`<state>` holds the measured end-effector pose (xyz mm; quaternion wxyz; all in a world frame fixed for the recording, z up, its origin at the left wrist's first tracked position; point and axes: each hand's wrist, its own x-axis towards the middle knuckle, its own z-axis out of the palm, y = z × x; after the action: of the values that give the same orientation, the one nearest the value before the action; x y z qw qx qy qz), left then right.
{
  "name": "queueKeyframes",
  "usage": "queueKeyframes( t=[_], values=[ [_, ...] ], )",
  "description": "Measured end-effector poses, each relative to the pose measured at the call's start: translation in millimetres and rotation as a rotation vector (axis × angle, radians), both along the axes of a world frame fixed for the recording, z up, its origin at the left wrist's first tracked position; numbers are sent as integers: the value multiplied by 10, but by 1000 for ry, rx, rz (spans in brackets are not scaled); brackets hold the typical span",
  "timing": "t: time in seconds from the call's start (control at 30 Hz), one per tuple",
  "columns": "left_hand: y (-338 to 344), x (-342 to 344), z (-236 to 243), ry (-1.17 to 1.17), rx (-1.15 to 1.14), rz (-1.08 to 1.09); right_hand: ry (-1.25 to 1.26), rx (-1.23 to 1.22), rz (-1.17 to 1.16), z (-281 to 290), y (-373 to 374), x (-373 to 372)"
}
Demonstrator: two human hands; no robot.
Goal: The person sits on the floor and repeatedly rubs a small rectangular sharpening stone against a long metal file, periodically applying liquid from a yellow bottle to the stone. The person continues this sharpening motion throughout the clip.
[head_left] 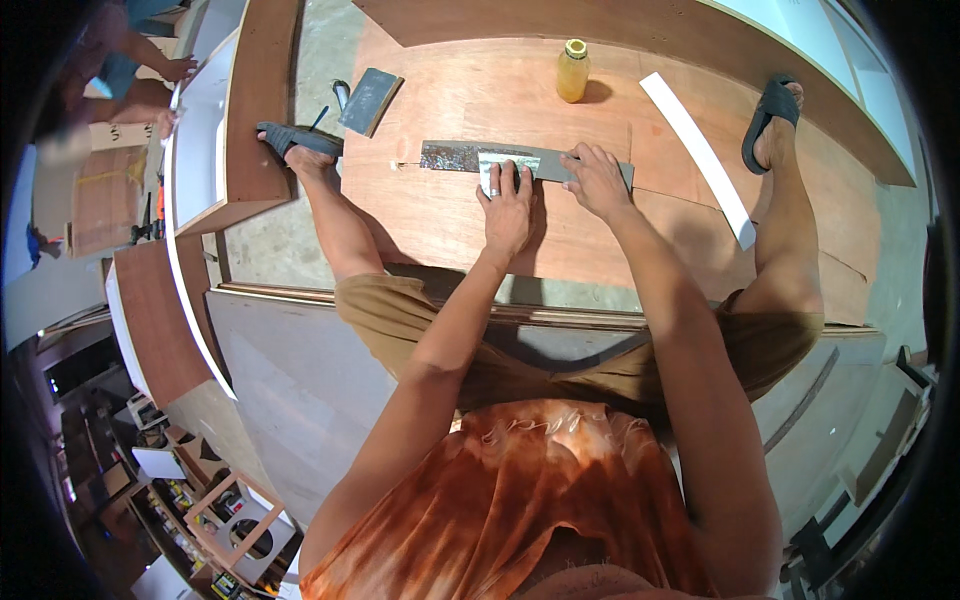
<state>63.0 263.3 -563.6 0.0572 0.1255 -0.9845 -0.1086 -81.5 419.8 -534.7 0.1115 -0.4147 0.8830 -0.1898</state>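
Observation:
On the plywood sheet lies a long grey strip [560, 165], its left part covered with a dark, glossy, wet-looking smear [446, 156]. My left hand [508, 212] has its fingers closed over a small flat rectangular spreader [492, 172], pale and shiny, resting across the middle of the strip. Farther right, my right hand [600, 186] lies with fingers spread on the strip, pressing it near its right end. What sits under my left fingertips is partly hidden.
A glass bottle of yellow liquid [573, 72] stands beyond the strip. Nearby lie a dark rectangular block [371, 101] and a curved white strip [697, 158]. Wooden cabinet boxes [236, 130] border the sheet. My sandalled feet flank it. Another person's hand [178, 69] shows at the upper left.

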Motion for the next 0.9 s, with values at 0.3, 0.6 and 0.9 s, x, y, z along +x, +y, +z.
queueKeyframes(
  t=[0.3, 0.6, 0.9],
  values=[
    [-231, 122, 595, -120, 35, 12, 6, -19, -27, 13, 44, -3],
    [16, -232, 363, -186, 34, 104, -25, -64, -40, -9, 26, 0],
    [194, -189, 485, -26, 9, -5, -65, -82, -81, -13, 26, 1]
  ],
)
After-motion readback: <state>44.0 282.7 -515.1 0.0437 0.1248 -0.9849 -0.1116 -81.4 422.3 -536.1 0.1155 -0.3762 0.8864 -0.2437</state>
